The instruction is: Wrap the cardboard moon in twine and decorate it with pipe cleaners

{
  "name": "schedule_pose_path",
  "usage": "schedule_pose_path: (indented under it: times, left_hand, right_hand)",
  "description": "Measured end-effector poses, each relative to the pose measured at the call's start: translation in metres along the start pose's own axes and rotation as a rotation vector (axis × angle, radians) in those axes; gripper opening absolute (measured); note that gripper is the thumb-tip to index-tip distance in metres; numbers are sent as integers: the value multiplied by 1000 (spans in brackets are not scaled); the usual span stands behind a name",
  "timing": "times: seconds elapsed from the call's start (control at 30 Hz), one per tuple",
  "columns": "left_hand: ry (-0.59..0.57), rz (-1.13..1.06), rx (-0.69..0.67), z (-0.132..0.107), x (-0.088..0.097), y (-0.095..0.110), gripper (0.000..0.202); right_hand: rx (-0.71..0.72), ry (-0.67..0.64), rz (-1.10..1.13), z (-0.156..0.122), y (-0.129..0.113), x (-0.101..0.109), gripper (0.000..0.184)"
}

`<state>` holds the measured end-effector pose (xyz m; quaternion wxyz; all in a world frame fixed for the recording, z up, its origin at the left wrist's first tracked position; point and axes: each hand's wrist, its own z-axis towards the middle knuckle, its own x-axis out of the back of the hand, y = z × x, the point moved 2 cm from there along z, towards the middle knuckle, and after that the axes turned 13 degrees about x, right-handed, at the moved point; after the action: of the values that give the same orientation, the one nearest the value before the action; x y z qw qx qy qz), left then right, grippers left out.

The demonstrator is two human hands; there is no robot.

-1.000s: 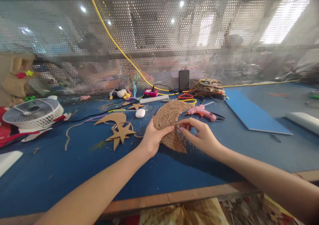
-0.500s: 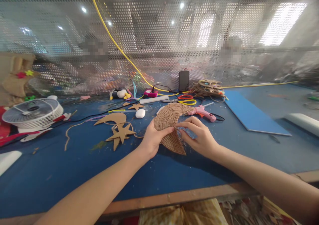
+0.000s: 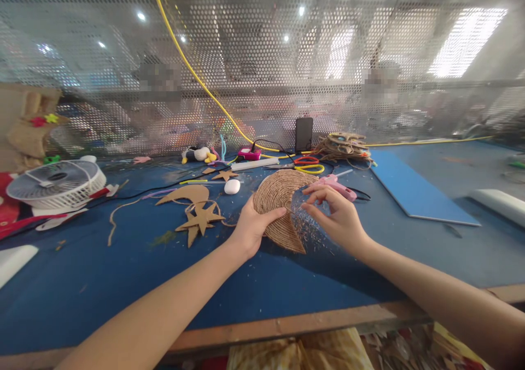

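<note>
Left hand (image 3: 251, 225): closed on the jute-twine crescent (image 3: 273, 192), thumb flat on its upper face, other fingers mostly hidden beneath
Right hand (image 3: 335, 214): just right of the crescent's inner edge, fingers bent, thumb and forefinger tips close together; cannot tell whether a loose fibre is pinched there
Crescent position: between the two hands, gripped at its left side; contact with the blue tabletop (image 3: 229, 299) cannot be told
Twine rows, done: curved rows run side by side over nearly all the visible face; winding judged close to complete
Inner edge, left: finish at the right hand's fingertips too fine to judge; some tidying may remain
Fibre bits (image 3: 314, 239): scattered on the tabletop below the right hand's fingertips
Pink glue gun (image 3: 338, 187): lying just beyond the right hand, partly covered by it
Scissors (image 3: 309, 169): farther off, beyond both hands, unheld
Cardboard crescent (image 3: 192, 193) and cardboard stars (image 3: 202, 218): left of the left hand, apart from it; visible faces bare of twine rows, so judged uncovered so far
</note>
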<state>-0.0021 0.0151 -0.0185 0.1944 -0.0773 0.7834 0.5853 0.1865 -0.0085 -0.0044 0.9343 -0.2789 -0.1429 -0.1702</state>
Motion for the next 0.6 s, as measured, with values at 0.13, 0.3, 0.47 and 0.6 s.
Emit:
schedule_pose_path:
  times: [0.13,0.3,0.47,0.6]
  left_hand:
    - [-19,13,-6,0,0,-1,63]
    - [27,4,-8,2,3,0,67]
    - [68,-16,-27,5,6,3,64]
    - [81,-45,-68,8,8,6,65]
  right_hand:
    - [-215,13,382,1,6,-5,11]
    - [-236,92,265,4,14,1,13]
    - [-180,66,24,6,23,10,12]
    - [-74,-44,-200,6,30,13,9]
